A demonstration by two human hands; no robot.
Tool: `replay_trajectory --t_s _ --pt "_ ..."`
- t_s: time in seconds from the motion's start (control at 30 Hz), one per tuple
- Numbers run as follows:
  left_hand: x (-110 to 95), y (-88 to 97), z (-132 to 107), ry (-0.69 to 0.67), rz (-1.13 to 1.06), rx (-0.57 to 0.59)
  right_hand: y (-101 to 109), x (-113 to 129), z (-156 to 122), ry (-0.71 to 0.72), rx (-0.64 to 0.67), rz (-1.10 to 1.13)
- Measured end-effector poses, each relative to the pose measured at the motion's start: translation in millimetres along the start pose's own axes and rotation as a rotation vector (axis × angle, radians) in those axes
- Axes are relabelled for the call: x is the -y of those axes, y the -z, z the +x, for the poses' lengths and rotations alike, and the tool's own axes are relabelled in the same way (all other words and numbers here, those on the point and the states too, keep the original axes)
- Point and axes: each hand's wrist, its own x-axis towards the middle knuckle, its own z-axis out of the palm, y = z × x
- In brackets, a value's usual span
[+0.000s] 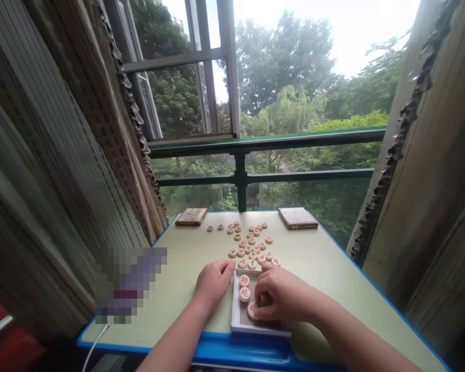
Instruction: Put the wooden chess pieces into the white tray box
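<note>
A shallow white box [235, 316] lies at the near edge of the pale green table [325, 263], with round wooden chess discs [244, 287] inside it. My right hand [281, 297] rests in the box, fingers curled and pinched on a disc [251, 310] at the lower part. My left hand [214, 281] lies against the box's left wall, fingers bent loosely along its upper corner. Beyond the box, several loose discs [250, 245] with red and dark characters are scattered across the table's middle.
Two flat brown wooden boxes sit at the far edge, one on the left [191, 216] and one on the right [297, 218]. A blurred object [127, 284] lies on the table's left, with a white cable [95, 346] below. Green railing [240, 178] and open window stand beyond.
</note>
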Motion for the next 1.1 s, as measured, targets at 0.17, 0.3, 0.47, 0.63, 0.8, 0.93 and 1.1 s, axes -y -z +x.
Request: replay_trajectory --t_s 0.17,0.3,0.47,0.63,0.8,0.93,1.1 --pt "-5.1 5.4 -3.4 -0.093 -0.027 0.067 -1.9 0.5 1.0 0.044 0.036 0.006" --pt "-5.7 5.6 -4.0 -0.127 0.003 0.080 -2.6 1.0 2.6 0.085 0.045 -0.009" --pt "-4.4 4.7 -3.5 -0.113 0.027 0.057 -7.3 3.9 4.5 0.151 0.017 0.008" --pt "-5.1 6.8 -4.6 -0.102 0.060 0.061 -8.9 6.1 5.0 0.133 -0.008 -0.036" --pt "-3.1 6.7 -4.4 -0.109 0.070 0.059 -11.8 5.6 6.3 0.084 -0.034 -0.096" --pt "-1.3 6.2 -3.9 -0.107 0.078 0.053 -14.3 2.0 6.8 0.124 -0.045 -0.089" --pt "-2.7 8.3 -4.6 -0.089 0.115 0.061 -12.3 -3.1 7.9 0.148 -0.098 -0.041"
